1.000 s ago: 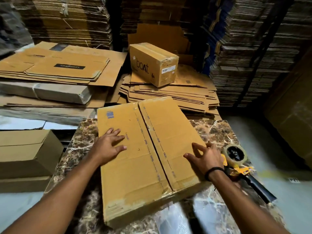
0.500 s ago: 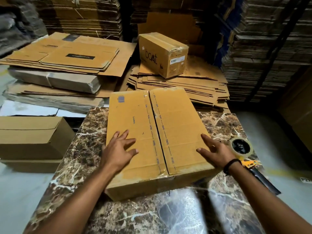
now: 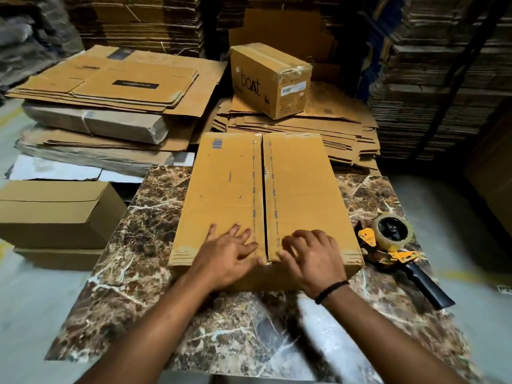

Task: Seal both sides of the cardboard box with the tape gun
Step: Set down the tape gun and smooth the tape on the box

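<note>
A brown cardboard box (image 3: 299,189) lies on the marble table (image 3: 144,234), its two top flaps closed with an open seam running down the middle. My left hand (image 3: 227,257) presses flat on the left flap near the front edge, right beside the seam. My right hand (image 3: 311,259) rests on the right flap at the same end, fingers bent against the cardboard. The yellow tape gun (image 3: 393,245) with a clear tape roll and black handle lies on the table to the right of the box, untouched.
A taped "boat" box (image 3: 270,79) sits on flattened cartons behind the table. More flat cartons (image 3: 110,79) are stacked at back left, a low carton (image 3: 55,214) stands left of the table, and tall cardboard stacks (image 3: 432,79) fill the right.
Both hands slid inward from the outer parts of the flaps to the seam at the front edge. The box now lies straight instead of angled.
</note>
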The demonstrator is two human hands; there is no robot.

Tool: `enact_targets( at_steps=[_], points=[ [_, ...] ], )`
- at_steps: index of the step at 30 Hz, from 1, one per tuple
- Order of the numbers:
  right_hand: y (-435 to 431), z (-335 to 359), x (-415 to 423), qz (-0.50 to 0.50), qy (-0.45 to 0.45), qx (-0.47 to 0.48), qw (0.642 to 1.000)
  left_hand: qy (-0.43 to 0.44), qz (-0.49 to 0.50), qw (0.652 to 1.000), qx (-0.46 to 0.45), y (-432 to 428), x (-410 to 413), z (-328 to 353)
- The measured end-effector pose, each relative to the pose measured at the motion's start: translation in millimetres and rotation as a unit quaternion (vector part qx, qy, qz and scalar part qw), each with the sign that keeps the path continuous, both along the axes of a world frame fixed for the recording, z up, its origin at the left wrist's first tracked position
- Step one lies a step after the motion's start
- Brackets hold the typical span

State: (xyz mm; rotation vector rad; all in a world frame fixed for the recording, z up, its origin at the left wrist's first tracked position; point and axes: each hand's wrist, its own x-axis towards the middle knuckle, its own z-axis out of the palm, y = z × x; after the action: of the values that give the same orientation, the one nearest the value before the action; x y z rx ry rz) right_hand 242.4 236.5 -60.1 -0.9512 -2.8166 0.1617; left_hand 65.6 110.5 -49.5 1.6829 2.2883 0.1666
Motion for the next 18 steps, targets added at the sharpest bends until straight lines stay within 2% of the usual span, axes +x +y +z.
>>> enact_targets(
  at_steps=[2,7,10,13,18],
  points=[
    [-6.4,-16.9,-7.1,0.003,0.001,0.051,0.999,0.063,-0.030,0.998,0.004,-4.1,3.0,-11.8],
    [-1.4,-37.6,-6.9,0.032,0.050,0.134,0.989,0.115,-0.057,0.991,0.037,-6.9,3.1,-23.8],
    [1.5,-43.7,-0.4,0.081,0.039,0.140,0.986,0.124,-0.059,0.990,0.027,-7.1,4.0,-28.5],
    [0.0,-40.2,-3.0,0.061,0.048,0.149,0.986,0.108,-0.029,0.993,0.048,-7.7,3.8,-25.3],
    [-3.0,-37.0,-4.1,0.043,0.038,0.143,0.988,0.149,-0.043,0.987,0.038,-6.3,8.2,-21.4]
  ],
)
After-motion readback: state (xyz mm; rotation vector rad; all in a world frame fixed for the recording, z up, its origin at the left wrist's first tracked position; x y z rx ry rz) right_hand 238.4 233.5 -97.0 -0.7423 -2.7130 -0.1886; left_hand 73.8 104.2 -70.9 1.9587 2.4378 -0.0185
